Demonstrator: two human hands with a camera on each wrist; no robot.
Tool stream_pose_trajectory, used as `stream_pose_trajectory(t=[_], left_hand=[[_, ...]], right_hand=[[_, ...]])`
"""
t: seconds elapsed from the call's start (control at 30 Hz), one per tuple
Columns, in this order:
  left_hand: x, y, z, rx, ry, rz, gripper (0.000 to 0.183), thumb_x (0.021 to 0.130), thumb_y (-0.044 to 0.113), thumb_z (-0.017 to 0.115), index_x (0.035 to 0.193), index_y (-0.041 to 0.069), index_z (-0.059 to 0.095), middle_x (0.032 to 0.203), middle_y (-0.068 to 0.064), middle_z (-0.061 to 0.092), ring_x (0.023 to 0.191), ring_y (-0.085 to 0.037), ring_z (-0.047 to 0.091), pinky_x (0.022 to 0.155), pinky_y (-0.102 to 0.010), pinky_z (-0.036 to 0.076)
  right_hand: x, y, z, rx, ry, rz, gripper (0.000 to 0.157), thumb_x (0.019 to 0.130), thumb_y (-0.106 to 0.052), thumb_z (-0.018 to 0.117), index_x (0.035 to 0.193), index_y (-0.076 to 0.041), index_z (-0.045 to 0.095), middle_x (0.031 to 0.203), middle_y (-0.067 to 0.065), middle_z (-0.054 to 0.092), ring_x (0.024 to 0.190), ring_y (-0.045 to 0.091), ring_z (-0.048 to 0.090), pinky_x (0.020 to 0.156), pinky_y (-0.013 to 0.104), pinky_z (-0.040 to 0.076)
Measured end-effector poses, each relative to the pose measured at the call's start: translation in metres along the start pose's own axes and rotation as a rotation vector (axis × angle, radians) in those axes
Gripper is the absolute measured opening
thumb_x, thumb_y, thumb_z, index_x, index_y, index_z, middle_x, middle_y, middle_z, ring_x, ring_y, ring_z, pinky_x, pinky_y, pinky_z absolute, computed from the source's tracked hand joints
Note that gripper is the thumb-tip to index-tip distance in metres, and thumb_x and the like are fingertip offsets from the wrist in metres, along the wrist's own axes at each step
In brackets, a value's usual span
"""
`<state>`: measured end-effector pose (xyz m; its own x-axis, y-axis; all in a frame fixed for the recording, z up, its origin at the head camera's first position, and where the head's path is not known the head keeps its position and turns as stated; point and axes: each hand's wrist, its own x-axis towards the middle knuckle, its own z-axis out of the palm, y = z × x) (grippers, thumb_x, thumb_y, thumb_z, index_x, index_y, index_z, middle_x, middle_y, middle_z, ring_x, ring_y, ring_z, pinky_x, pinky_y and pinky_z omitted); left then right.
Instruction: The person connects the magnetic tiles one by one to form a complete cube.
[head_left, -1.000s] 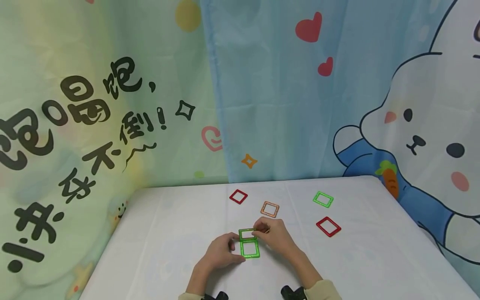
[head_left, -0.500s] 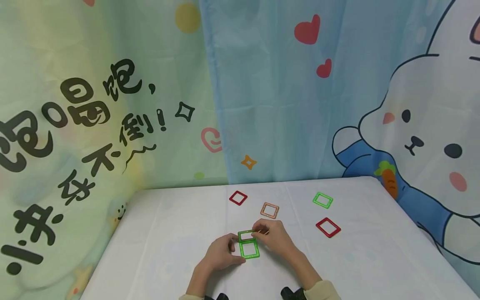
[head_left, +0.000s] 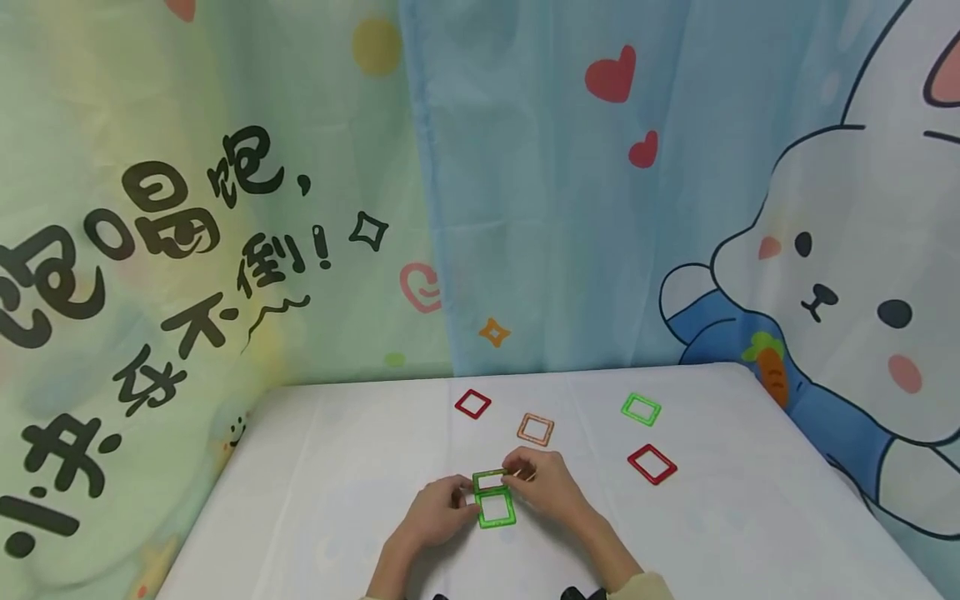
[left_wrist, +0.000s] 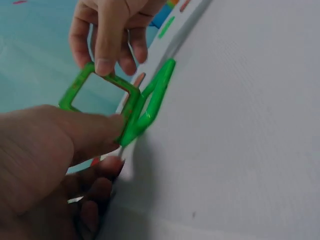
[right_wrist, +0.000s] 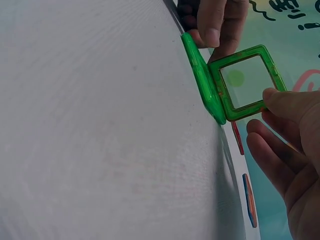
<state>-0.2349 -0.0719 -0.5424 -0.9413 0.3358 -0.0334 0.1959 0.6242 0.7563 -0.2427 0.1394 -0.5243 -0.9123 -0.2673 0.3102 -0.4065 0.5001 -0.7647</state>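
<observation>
Left hand (head_left: 441, 510): thumb (head_left: 467, 511) shifted off near-left corner of flat square (head_left: 497, 524); grip unclear | right hand (head_left: 550, 483): pinching raised square (right_wrist: 241, 111) at right

Looks like glossy, smooth, kinda see-through plastic on the green frames (right_wrist: 201, 75). Seems like plastic again for the red frames (head_left: 643, 472) and orange frame (head_left: 532, 441). Matt white cloth on the tabletop (head_left: 360, 467), lightly creased. Smooth printed fabric for the curtain (head_left: 540, 275).
</observation>
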Motion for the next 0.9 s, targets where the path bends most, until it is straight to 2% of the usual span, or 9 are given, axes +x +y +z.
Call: stream_pose_trajectory(t=[0.2, 0.33, 0.47, 0.67, 0.9], left_hand=[[0.003, 0.001, 0.002, -0.032, 0.083, 0.038, 0.021, 0.085, 0.014, 0.073, 0.104, 0.005, 0.072, 0.089, 0.004, 0.067, 0.069, -0.007, 0.056, 0.061, -0.028, 0.046], [0.005, 0.002, 0.004, -0.049, 0.118, 0.065, 0.012, 0.084, 0.011, 0.073, 0.095, 0.006, 0.075, 0.083, 0.005, 0.070, 0.064, -0.005, 0.058, 0.057, -0.027, 0.047], [0.007, 0.001, 0.004, -0.032, 0.144, 0.080, 0.005, 0.085, 0.010, 0.074, 0.089, 0.009, 0.076, 0.079, 0.008, 0.070, 0.066, -0.003, 0.060, 0.060, -0.026, 0.049], [0.005, -0.001, 0.004, -0.048, 0.155, 0.079, 0.006, 0.085, 0.011, 0.075, 0.090, 0.009, 0.077, 0.080, 0.006, 0.071, 0.067, -0.003, 0.062, 0.061, -0.025, 0.049], [0.003, 0.002, 0.005, -0.070, 0.154, 0.077, 0.008, 0.084, 0.010, 0.075, 0.092, 0.007, 0.077, 0.080, 0.006, 0.071, 0.065, -0.002, 0.060, 0.059, -0.024, 0.048]], right_hand=[[-0.001, 0.001, 0.003, 0.010, -0.017, -0.030, 0.015, 0.079, 0.002, 0.077, 0.086, -0.008, 0.068, 0.080, -0.003, 0.070, 0.066, 0.005, 0.062, 0.061, 0.025, 0.052], [0.000, 0.001, 0.002, 0.011, -0.017, -0.053, 0.015, 0.079, 0.003, 0.077, 0.087, -0.007, 0.068, 0.080, -0.001, 0.070, 0.065, 0.005, 0.062, 0.060, 0.025, 0.052], [0.001, -0.001, 0.001, 0.003, -0.023, -0.046, 0.015, 0.079, 0.002, 0.077, 0.088, -0.007, 0.069, 0.081, -0.002, 0.070, 0.066, 0.006, 0.063, 0.060, 0.025, 0.052], [-0.003, 0.002, -0.013, -0.084, -0.003, 0.085, 0.013, 0.081, -0.005, 0.077, 0.091, -0.009, 0.069, 0.083, -0.006, 0.068, 0.071, 0.007, 0.061, 0.066, 0.026, 0.051], [-0.021, 0.023, -0.066, -0.245, 0.055, 0.254, 0.010, 0.085, -0.014, 0.075, 0.092, -0.011, 0.070, 0.073, -0.005, 0.060, 0.066, 0.012, 0.052, 0.059, 0.028, 0.044]])
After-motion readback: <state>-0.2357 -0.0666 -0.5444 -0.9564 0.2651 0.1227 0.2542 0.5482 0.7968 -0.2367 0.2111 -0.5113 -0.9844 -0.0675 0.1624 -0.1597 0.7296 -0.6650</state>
